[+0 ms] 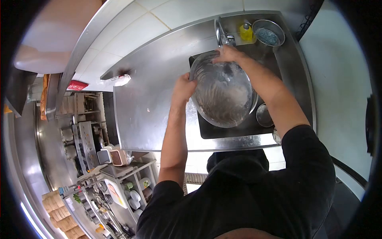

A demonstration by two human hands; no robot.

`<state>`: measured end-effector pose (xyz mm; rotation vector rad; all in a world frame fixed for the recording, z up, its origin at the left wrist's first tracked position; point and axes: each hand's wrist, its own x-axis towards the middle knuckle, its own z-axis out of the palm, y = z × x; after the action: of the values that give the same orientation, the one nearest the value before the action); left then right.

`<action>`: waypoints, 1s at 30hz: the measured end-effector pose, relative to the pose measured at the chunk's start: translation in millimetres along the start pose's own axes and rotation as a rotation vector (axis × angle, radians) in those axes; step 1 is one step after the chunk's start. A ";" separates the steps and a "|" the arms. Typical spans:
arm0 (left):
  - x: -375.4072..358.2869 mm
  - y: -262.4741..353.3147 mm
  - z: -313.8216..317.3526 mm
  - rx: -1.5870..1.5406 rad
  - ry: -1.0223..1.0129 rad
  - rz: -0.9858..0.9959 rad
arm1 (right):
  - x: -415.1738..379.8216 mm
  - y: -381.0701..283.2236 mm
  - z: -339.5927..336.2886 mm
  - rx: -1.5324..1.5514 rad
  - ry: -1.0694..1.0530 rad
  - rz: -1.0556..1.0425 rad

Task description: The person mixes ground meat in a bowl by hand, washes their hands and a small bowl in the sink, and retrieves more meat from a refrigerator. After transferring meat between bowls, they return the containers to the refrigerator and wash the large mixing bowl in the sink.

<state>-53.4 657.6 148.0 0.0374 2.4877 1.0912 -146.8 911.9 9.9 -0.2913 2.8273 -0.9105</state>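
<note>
A large, shiny metal mixing bowl (225,93) is held tilted over the dark sink basin (211,131), its inside turned up and streaked with whitish residue. My left hand (184,88) is closed on the left part of its rim. At the far rim, close under the faucet (219,32), my right hand (229,54) grips the edge, with some fingers hidden. Partly behind the bowl, a small round metal dish (264,115) sits at the right of the sink.
Behind the sink stand a yellow soap bottle (246,32) and a round metal container (269,32) with a scrubber in it. The steel counter (151,107) extends left, with a white crumpled item (121,80) near its back. Shelves of kitchenware (119,195) are at lower left.
</note>
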 end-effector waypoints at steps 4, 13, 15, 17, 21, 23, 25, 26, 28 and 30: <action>15.8 -14.2 14.6 0.052 -0.014 0.062 | 10.0 -29.8 -2.2 0.095 -0.107 -0.170; -40.9 -29.8 6.7 -0.296 -0.169 -0.118 | -6.0 15.2 -3.6 0.124 -0.148 -0.030; -21.7 -12.6 0.4 -0.102 -0.034 -0.003 | -4.1 1.4 -9.6 -0.042 -0.109 -0.083; 18.9 -6.9 -2.4 0.038 -0.037 0.050 | -0.3 -17.8 -10.4 -0.112 -0.126 -0.148; 57.1 9.4 12.4 0.218 -0.241 0.027 | -20.7 -34.2 -28.1 -0.023 -0.194 -0.148; 63.2 5.6 20.4 0.120 -0.238 0.068 | -25.1 -9.3 -24.6 -0.017 -0.028 -0.195; 77.4 -34.1 35.6 -0.169 -0.204 0.157 | -40.7 38.3 -11.8 0.016 0.039 0.026; 67.7 -23.4 35.0 -0.162 -0.172 0.138 | -51.6 61.1 -4.3 0.031 0.077 0.132; 37.0 8.5 29.3 -0.151 -0.098 0.103 | -86.9 94.1 11.4 0.242 0.044 0.318; 52.8 -14.4 49.8 -0.344 -0.025 0.197 | -138.8 165.8 107.3 0.677 0.244 0.532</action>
<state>-80.1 692.4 88.4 0.1965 2.2771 1.5762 -12.7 1016.1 -161.6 0.6529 2.3667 -1.7295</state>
